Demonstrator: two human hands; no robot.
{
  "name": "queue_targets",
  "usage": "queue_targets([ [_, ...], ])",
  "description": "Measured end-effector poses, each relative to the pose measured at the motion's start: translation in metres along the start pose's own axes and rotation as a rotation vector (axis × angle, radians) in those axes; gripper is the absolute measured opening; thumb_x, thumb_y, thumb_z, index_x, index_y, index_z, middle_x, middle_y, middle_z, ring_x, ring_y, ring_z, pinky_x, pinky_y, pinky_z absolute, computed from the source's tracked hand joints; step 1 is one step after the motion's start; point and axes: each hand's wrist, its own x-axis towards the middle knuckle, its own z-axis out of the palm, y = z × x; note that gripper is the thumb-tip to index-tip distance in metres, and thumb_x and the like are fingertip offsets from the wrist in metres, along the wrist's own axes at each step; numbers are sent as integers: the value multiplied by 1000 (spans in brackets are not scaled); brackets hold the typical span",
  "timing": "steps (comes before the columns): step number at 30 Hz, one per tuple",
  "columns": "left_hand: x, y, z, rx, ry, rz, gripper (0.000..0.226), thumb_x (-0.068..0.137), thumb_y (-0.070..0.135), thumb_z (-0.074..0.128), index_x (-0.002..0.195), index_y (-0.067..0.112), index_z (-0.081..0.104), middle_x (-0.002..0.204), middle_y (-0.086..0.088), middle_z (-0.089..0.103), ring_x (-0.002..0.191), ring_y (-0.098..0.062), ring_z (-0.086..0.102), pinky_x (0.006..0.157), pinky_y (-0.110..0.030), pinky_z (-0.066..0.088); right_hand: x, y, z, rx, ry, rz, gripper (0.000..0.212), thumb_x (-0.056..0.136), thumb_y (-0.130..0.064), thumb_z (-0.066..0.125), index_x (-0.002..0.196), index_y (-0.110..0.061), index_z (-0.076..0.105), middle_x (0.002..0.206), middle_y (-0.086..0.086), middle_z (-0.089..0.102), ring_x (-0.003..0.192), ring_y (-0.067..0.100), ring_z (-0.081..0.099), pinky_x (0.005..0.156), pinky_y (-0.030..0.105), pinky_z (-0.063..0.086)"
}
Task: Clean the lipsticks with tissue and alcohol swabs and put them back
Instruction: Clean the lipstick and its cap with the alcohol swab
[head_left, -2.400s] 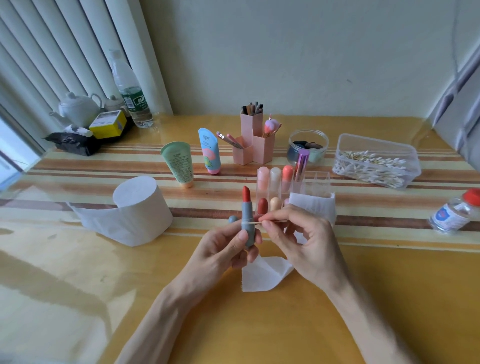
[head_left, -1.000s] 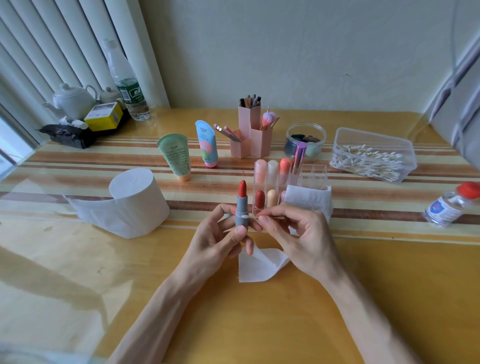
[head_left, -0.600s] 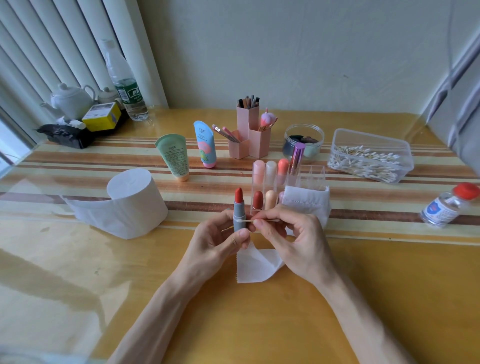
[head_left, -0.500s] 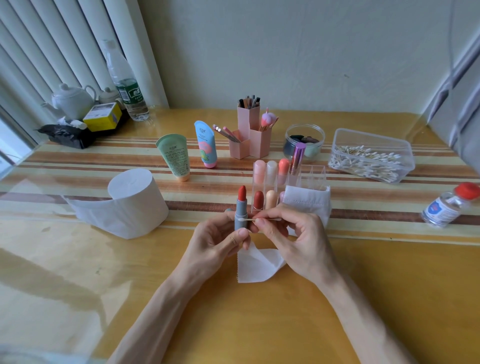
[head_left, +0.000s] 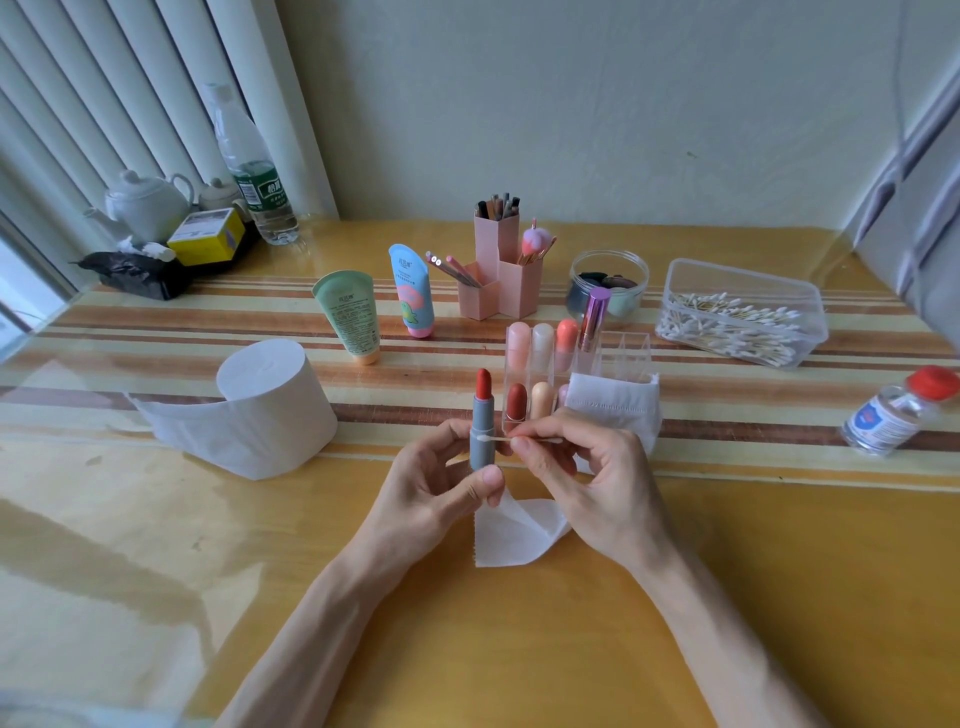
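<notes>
We note the left hand (head_left: 436, 488) gripping the upright grey-cased red lipstick (head_left: 482, 426); the right hand (head_left: 582, 467) pinches a white-tipped cotton swab (head_left: 511, 439), tip touching the case.

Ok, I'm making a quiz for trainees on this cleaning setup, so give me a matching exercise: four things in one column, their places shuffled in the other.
1. grey lipstick
2. cotton swab
3. tissue roll
4. alcohol bottle

A. far right, red cap
B. pinched by the right hand
C. held upright by the left hand
D. standing on end, left of both hands

Pairs: 1-C, 2-B, 3-D, 4-A
</notes>
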Motion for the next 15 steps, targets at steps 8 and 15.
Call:
queue_targets([
  [8, 1, -1, -2, -4, 56, 1, 17, 101, 14, 61, 106, 0, 68, 70, -13, 59, 61, -26, 36, 55, -28, 33, 1, -1, -5, -12, 30, -29, 10, 98, -14, 73, 105, -11, 80, 92, -5, 75, 86, 19, 70, 75, 27, 55],
  [15, 1, -1, -3, 26, 28, 4, 18, 101, 17, 63, 103, 0, 71, 70, -18, 56, 59, -23, 38, 54, -26, 33, 0, -4, -2, -24, 6, -49, 9, 97, -15, 73, 103, -11, 80, 90, -4, 74, 84, 19, 68, 73, 28, 54],
])
